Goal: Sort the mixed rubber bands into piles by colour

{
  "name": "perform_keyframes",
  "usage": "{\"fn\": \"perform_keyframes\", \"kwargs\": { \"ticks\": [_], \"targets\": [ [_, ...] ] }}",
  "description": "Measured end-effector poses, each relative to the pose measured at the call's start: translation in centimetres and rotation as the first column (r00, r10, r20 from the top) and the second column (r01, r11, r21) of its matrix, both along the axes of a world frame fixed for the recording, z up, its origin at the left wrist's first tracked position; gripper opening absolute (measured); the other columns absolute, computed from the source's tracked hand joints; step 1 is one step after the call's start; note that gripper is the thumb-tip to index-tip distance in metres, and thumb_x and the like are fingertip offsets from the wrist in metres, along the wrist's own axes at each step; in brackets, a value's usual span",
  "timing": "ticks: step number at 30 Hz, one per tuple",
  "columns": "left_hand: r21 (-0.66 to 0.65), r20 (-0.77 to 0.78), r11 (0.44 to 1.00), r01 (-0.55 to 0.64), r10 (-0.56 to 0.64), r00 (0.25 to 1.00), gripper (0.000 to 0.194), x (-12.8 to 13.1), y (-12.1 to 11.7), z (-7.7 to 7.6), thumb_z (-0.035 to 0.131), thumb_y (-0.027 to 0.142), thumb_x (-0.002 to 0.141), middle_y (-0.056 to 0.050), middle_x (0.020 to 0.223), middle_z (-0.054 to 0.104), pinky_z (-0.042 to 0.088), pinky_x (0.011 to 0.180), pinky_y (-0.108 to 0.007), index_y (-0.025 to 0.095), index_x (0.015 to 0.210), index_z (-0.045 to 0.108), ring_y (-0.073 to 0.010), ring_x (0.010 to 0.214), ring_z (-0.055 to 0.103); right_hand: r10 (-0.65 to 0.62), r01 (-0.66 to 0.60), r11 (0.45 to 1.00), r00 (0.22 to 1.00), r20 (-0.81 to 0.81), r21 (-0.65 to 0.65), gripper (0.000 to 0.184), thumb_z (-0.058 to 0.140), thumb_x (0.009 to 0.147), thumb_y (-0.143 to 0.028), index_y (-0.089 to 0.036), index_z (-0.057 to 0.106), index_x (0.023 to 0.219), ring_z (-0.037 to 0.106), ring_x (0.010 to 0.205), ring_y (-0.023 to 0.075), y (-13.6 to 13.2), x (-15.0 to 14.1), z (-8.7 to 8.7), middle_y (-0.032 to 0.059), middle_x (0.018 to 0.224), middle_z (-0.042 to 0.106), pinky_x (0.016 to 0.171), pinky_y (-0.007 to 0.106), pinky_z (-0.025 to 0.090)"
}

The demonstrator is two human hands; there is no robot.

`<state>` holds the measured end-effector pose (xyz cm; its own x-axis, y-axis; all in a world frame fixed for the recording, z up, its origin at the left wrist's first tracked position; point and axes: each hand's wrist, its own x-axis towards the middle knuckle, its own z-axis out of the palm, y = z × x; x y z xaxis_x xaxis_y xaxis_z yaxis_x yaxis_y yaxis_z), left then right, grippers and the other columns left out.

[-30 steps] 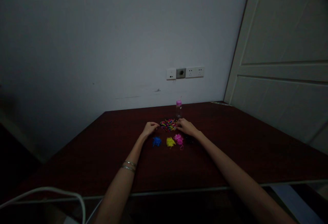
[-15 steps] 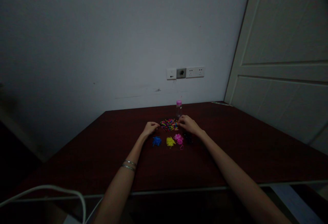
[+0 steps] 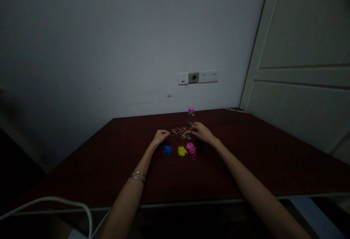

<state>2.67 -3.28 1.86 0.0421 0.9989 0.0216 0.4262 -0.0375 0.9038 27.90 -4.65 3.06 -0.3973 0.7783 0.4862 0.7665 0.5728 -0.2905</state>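
Observation:
A mixed pile of small coloured rubber bands (image 3: 181,132) lies on the dark red table between my hands. My left hand (image 3: 161,136) rests at the pile's left edge, its thumb and fingers drawn together; whatever is between the tips is too small to make out. At the right edge of the pile, my right hand (image 3: 201,132) has its fingers pinched, and their hold is also unclear. Nearer to me lie a blue heap (image 3: 167,150), a yellow heap (image 3: 182,151) and a pink heap (image 3: 191,148) of bands. A black heap (image 3: 201,147) is partly hidden below my right hand.
Behind the pile stands a clear bottle with a pink cap (image 3: 191,115). Wall sockets (image 3: 208,76) sit above the table (image 3: 259,151). A white cable (image 3: 62,202) loops over the front left edge. A white panelled door (image 3: 298,97) is on the right.
Both hands stay in nearly the same places; the right fingers shift slightly at the pile. A few bands near the right fingertips look rearranged. The sorted heaps stay put.

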Motion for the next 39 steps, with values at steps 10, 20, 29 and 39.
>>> {"fn": "perform_keyframes", "kwargs": {
  "ticks": [10,20,29,39],
  "targets": [
    [0.022,-0.028,0.999,0.03,-0.029,0.999,0.022,-0.1,0.4,-0.5,0.055,0.023,0.068,0.003,0.045,0.048,0.025,0.039,-0.016,0.008,0.079,0.067,-0.0039,0.038,0.033,0.32,-0.325,0.942,0.945,-0.076,-0.083,0.007,0.057,0.075,-0.02,-0.018,0.064,0.074,0.051,0.088,0.0164,-6.2,-2.2,1.0,0.0048,0.089,0.056,0.079,0.029,0.041],
    [0.046,-0.051,0.998,0.05,-0.047,0.998,0.021,-0.3,1.1,-1.2,0.055,0.022,0.069,0.002,0.045,0.05,0.029,0.042,-0.017,0.008,0.077,0.068,-0.0051,0.04,0.036,0.367,-0.355,0.921,0.929,0.052,-0.159,0.007,0.06,0.072,-0.021,-0.02,0.065,0.078,0.05,0.092,0.0177,-8.5,-3.3,0.2,0.0053,0.095,0.055,0.078,0.028,0.043],
    [0.117,-0.091,0.991,0.067,-0.056,0.994,0.022,-0.6,1.8,-2.0,0.057,0.022,0.064,-0.002,0.055,0.059,0.035,0.049,-0.019,0.007,0.076,0.068,-0.0077,0.048,0.045,0.132,-0.134,0.989,0.991,-0.038,-0.056,0.022,0.052,0.079,-0.036,-0.019,0.064,0.075,0.051,0.086,0.0173,-6.4,0.7,0.4,0.0059,0.09,0.057,0.077,0.029,0.042],
    [0.226,-0.455,0.966,0.124,-0.008,0.891,0.027,0.3,1.4,-1.7,0.061,0.035,0.063,-0.005,0.07,0.064,0.036,0.056,-0.021,0.014,0.078,0.069,-0.014,0.064,0.055,-0.049,0.052,0.998,0.993,-0.108,0.025,0.023,0.048,0.081,-0.033,-0.018,0.062,0.073,0.052,0.082,0.0176,-5.4,3.2,0.7,0.0065,0.084,0.057,0.076,0.03,0.041]
  ]
}}
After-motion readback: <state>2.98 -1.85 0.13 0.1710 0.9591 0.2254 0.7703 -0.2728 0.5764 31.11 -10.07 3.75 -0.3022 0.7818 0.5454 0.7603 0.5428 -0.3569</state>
